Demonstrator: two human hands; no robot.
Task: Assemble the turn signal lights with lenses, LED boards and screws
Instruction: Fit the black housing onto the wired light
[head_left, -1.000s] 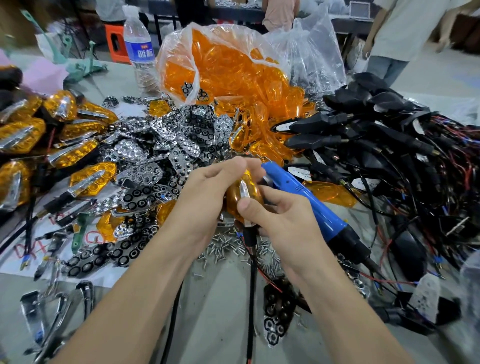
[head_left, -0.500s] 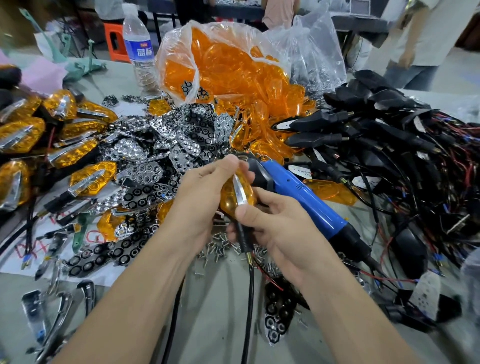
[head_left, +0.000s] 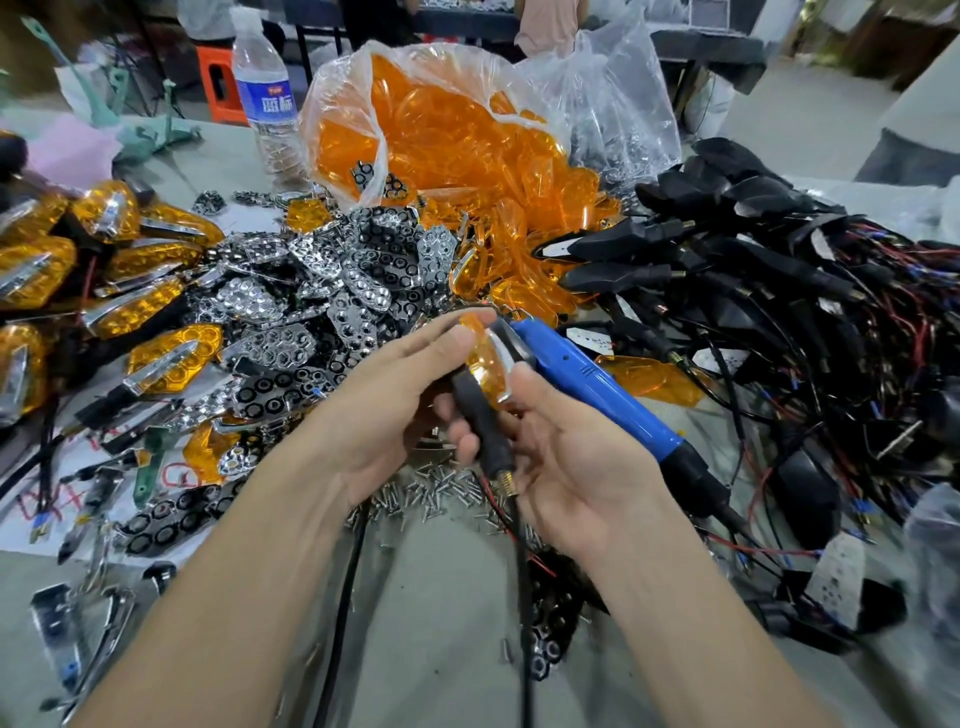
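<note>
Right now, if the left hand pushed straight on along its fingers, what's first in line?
Left hand pinches the turn signal, so that comes first; beyond it, likely the blue screwdriver, depth unclear.

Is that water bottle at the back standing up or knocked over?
Upright. The water bottle stands on its base, neck pointing up.

A turn signal light (head_left: 485, 364) is held upright over the table between the left hand (head_left: 395, 405) and the right hand (head_left: 566, 457), with its orange lens on top and its black stem pointing down. Loose screws (head_left: 436, 491) lie heaped just beneath it. Silver and black LED boards (head_left: 332, 291) are piled behind it, beside a bag of orange lenses (head_left: 441, 140).
</note>
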